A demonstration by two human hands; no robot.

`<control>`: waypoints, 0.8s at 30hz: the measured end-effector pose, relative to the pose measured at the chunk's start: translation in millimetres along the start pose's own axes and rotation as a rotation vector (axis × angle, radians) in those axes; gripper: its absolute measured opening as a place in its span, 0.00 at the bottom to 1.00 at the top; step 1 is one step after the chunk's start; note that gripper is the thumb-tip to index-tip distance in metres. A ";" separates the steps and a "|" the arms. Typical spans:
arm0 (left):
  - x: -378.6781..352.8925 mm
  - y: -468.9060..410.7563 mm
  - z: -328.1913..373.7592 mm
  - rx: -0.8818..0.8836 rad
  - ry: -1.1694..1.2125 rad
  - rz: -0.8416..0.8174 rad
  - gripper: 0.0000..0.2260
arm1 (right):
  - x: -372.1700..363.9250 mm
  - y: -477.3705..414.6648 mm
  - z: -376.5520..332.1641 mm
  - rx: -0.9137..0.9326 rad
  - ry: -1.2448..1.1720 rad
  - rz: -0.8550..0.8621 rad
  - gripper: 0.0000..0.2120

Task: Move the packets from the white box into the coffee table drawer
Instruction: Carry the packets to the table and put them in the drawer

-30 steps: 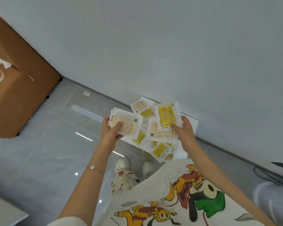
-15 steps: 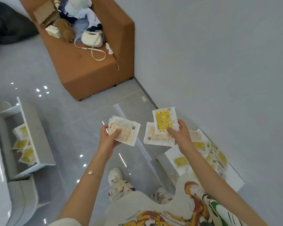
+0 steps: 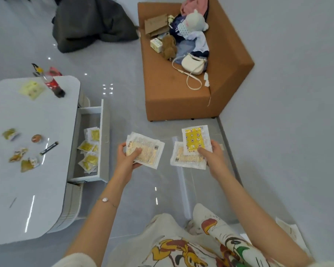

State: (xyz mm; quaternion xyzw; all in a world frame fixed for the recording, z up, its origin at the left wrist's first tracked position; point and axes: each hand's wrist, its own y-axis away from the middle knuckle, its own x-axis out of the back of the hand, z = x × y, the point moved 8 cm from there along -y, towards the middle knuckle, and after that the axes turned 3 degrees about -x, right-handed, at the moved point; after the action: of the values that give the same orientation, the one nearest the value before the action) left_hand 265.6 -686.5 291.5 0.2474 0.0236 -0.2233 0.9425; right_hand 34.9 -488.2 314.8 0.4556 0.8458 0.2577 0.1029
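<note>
Carrying step: left grip (image 3: pixel 128 158) pinches a packet stack (image 3: pixel 149 152), right grip (image 3: pixel 213 153) pinches seemingly two packets (image 3: pixel 193 140); next, lower both into the open drawer (image 3: pixel 105 157).

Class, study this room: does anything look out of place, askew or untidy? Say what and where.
Nothing looks spilled or broken. The packets in the open drawer lie jumbled and overlapping, not stacked. Snack wrappers lie scattered on the coffee table, and clothes and a white handbag are heaped on the sofa.
</note>
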 end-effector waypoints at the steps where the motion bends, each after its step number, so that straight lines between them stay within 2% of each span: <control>1: 8.7 -5.9 5.4 -0.008 0.017 0.027 0.17 | -14.4 -8.7 -5.6 0.005 0.021 -0.028 0.18; 9: 55.6 -57.5 25.7 -0.035 0.164 0.252 0.20 | -111.7 -89.9 -43.5 0.032 0.166 -0.273 0.16; 18: 52.8 -118.9 42.0 -0.067 0.354 0.528 0.20 | -184.9 -190.4 -113.2 0.062 0.356 -0.535 0.16; 24: 62.7 -133.2 45.0 -0.079 0.514 0.681 0.23 | -238.3 -231.0 -156.6 0.076 0.453 -0.673 0.15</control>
State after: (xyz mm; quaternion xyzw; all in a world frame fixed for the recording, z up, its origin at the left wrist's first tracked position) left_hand 261.4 -837.3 260.5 0.2525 0.1830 0.1708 0.9347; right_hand -60.6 -842.5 310.5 0.0884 0.9579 0.2722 -0.0243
